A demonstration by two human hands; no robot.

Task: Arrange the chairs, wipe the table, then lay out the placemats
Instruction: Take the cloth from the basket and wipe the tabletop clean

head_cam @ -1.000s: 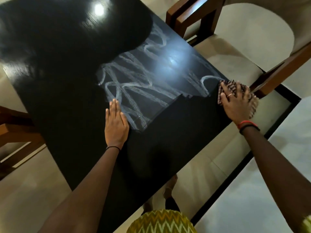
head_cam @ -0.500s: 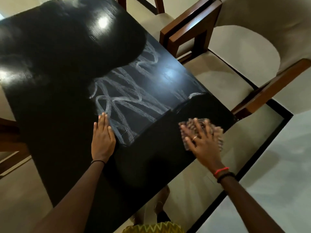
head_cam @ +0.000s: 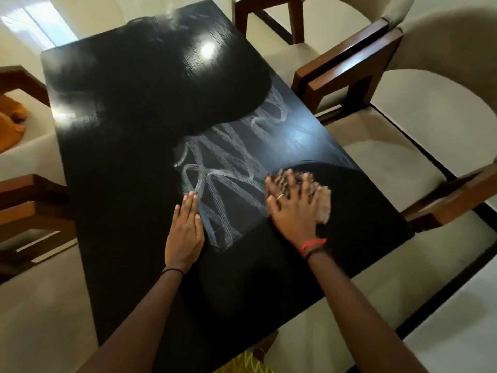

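A glossy black table (head_cam: pixel 129 135) fills the middle of the view, with pale wet wipe streaks (head_cam: pixel 228 157) across its right half. My right hand (head_cam: pixel 293 208) presses a small patterned cloth (head_cam: pixel 322 208) flat on the tabletop with spread fingers, blurred by motion. Flat on the table to its left lies my left hand (head_cam: pixel 185 230), fingers straight and together, touching the edge of the streaks.
Two cream upholstered chairs with brown wooden arms (head_cam: pixel 349 68) stand along the table's right side. Another wooden chair (head_cam: pixel 24 200) stands at the left, with an orange cloth (head_cam: pixel 10 122) on a seat beyond it. Pale floor lies around the table.
My right hand has slid the cloth from the table's right edge leftward toward the middle, closer to my left hand. My left hand stays flat in place. The view has shifted.
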